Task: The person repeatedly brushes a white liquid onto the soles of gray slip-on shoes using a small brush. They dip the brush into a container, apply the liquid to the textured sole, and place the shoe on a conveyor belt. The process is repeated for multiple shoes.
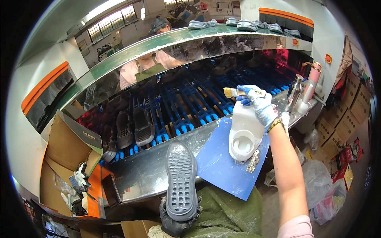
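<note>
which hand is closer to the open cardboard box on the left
Left. The black-gloved left hand, under the heel of the grey shoe sole, is a short way right of the box; the right hand, holding a brush by the white container, is much farther right.

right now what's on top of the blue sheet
On the blue sheet are a white plastic container and, beside its lower end, a small metal piece. The container hides part of the sheet, so anything underneath it cannot be seen.
</note>
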`<state>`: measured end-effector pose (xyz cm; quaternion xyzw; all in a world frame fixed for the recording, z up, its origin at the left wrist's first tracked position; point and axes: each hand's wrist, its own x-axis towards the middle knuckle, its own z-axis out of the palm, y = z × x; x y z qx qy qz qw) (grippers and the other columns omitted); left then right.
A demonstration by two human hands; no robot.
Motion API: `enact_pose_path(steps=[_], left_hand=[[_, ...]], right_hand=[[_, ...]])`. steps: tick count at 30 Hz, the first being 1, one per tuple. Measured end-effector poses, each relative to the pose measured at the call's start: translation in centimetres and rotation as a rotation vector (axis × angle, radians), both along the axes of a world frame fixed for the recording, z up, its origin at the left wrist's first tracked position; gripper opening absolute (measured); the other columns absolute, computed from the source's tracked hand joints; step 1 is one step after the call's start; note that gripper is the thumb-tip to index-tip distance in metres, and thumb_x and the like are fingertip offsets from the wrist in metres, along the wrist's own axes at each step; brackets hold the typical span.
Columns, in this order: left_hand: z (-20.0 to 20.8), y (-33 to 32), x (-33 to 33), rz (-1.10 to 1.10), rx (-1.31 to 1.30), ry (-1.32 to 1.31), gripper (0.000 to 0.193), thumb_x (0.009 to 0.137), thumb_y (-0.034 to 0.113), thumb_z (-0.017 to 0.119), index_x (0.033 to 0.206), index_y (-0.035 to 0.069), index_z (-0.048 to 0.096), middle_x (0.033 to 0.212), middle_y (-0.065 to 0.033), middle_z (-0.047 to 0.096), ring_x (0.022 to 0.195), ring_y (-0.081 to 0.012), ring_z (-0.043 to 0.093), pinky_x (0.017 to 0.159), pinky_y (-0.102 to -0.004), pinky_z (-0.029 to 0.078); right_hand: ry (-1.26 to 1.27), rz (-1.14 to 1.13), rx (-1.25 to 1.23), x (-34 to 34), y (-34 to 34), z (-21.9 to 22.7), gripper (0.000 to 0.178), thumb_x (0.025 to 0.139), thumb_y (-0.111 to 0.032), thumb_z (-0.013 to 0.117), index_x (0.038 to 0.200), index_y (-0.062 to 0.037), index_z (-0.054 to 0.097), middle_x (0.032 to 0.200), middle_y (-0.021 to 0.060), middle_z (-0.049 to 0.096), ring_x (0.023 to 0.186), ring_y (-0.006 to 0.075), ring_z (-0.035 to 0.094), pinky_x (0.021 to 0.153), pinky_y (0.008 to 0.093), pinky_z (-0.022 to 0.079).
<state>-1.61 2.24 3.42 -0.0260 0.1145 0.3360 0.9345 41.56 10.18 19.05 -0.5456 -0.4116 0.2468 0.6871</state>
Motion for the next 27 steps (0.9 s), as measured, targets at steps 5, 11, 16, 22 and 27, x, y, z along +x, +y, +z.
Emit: enact_pose_path(steps=[5, 11, 16, 22, 27], left_hand=[[0.3, 0.8, 1.0, -0.083, -0.033, -0.158, 0.068, 0.106, 0.053, 0.036, 0.153, 0.005, 0.040, 0.144, -0.0268, 0.053, 0.131, -0.0510, 0.053, 0.102, -0.0724, 0.047], [10.5, 4.9, 5.7, -0.306, 0.245, -0.266, 0.079, 0.106, 0.059, 0.034, 0.158, 0.000, 0.030, 0.148, -0.0327, 0.047, 0.124, -0.0508, 0.059, 0.099, -0.0638, 0.055], [25.7, 16.9, 18.9, -0.337, 0.737, -0.475, 0.092, 0.099, 0.073, 0.039, 0.164, 0.012, 0.017, 0.157, -0.0346, 0.032, 0.137, -0.0526, 0.046, 0.104, -0.0558, 0.054], [24.9, 19.0, 21.1, 0.037, 0.939, 0.158, 0.088, 0.098, 0.070, 0.050, 0.164, 0.022, 0.018, 0.151, -0.0325, 0.040, 0.129, -0.0448, 0.057, 0.103, -0.0535, 0.055], [11.0, 26.0, 13.6, 0.391, 1.693, 1.366, 0.073, 0.093, 0.060, 0.066, 0.146, 0.011, 0.057, 0.147, -0.0193, 0.054, 0.129, -0.0387, 0.057, 0.105, -0.0489, 0.048]], right_hand=[[0.023, -0.008, 0.063, 0.5, -0.3, -0.5, 0.024, 0.100, -0.021, 0.070, 0.116, -0.0040, 0.076, 0.100, 0.0077, 0.076, 0.081, 0.0095, 0.071, 0.071, 0.0205, 0.057], [0.044, 0.073, -0.007, -0.5, 0.5, -0.4, 0.029, 0.099, -0.025, 0.072, 0.120, -0.0058, 0.074, 0.097, 0.0052, 0.076, 0.082, 0.0089, 0.070, 0.073, 0.0226, 0.055], [-0.057, -0.002, 0.008, 1.1, -0.7, -0.6, 0.027, 0.099, -0.023, 0.071, 0.120, -0.0071, 0.074, 0.100, 0.0043, 0.075, 0.085, 0.0102, 0.070, 0.074, 0.0236, 0.056], [0.076, 0.053, 0.039, 1.1, -0.2, -1.2, 0.026, 0.100, -0.022, 0.070, 0.121, -0.0067, 0.074, 0.106, 0.0056, 0.074, 0.090, 0.0116, 0.071, 0.077, 0.0239, 0.056], [-0.031, 0.049, 0.074, 0.9, -0.3, -1.0, 0.032, 0.099, -0.024, 0.071, 0.120, -0.0005, 0.074, 0.108, 0.0098, 0.075, 0.089, 0.0155, 0.075, 0.077, 0.0252, 0.059]])
